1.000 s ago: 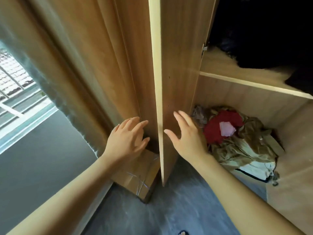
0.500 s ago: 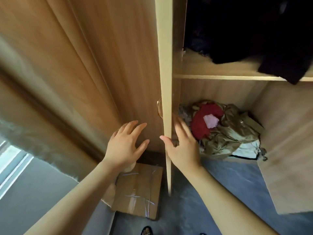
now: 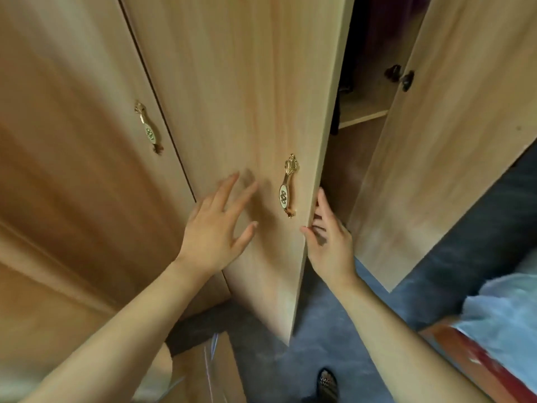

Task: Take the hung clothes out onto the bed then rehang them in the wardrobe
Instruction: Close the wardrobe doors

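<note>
A light wooden wardrobe door (image 3: 247,112) with a gold handle (image 3: 287,186) stands partly swung over the opening. My left hand (image 3: 216,228) is spread flat, fingers straight, on or just off the door's front left of the handle. My right hand (image 3: 328,239) holds the door's free edge, thumb on the front and fingers round the inner side. Through the narrow gap I see a dark interior with dark clothes (image 3: 345,62) and a shelf (image 3: 363,116). A second door (image 3: 459,135) stands open on the right.
A shut wardrobe door with its own gold handle (image 3: 148,132) is at the left. A cardboard box (image 3: 200,370) lies on the grey floor (image 3: 313,338) below my left arm. A bed corner with pale bedding (image 3: 505,324) shows at lower right. A patterned shoe (image 3: 327,382) is at the bottom.
The door has swung from edge-on toward shut, so its front and handle now face me and the pile of clothes inside is hidden. My view turned right; the bed corner came in.
</note>
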Tool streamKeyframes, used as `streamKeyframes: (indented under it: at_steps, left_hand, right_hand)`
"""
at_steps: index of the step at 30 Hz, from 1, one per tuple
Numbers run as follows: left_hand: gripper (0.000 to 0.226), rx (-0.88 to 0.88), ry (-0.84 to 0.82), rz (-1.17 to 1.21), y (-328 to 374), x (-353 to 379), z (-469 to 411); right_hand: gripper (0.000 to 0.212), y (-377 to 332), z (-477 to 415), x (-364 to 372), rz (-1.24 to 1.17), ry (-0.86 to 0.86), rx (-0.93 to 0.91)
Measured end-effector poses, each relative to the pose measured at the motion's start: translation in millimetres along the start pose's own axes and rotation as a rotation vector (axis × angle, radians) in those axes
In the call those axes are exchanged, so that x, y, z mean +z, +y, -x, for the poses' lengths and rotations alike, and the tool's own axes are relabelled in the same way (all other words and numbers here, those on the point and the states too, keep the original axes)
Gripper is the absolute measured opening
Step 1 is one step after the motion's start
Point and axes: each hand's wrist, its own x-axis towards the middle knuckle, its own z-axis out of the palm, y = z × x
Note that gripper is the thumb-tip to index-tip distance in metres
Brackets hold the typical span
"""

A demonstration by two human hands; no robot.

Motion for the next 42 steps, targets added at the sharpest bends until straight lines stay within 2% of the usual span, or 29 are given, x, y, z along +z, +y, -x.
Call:
streamKeyframes:
  at_steps: [7, 14, 18, 24, 28, 35, 42]
  left_hand:
    - [0.065, 0.112, 0.039, -0.055, 10, 52, -96]
    - [0.066, 0.143, 0.228, -0.224, -1, 111, -183]
    - [0.063, 0.083, 0.328, -0.352, -10, 136, -216]
    - [0.064, 0.107, 0.480, -0.499, -39, 164, -247]
    - [0.070, 0.143, 0.532, -0.575, -55, 172, -259]
    - [0.067, 0.164, 0.612, -0.611, -78, 185, -287]
    - [0.058, 0.147, 0.621, -0.571, -91, 195, -302]
  right_hand:
    - [0.090, 70, -76, -16, 0.057, -0.001, -0.009]
    - [0.089, 138, -162, -14, -0.007, -0.074, -0.041]
    - [0.086, 166, -206, -5, -0.086, -0.129, -0.028]
    - [0.061, 179, -247, 2, -0.222, -0.152, -0.093]
    - [0.043, 183, -272, 15, -0.232, -0.029, -0.087]
    - [0.045, 197, -308, 38, -0.181, -0.002, -0.088]
    - [0.042, 204, -338, 64, -0.133, 0.024, -0.062]
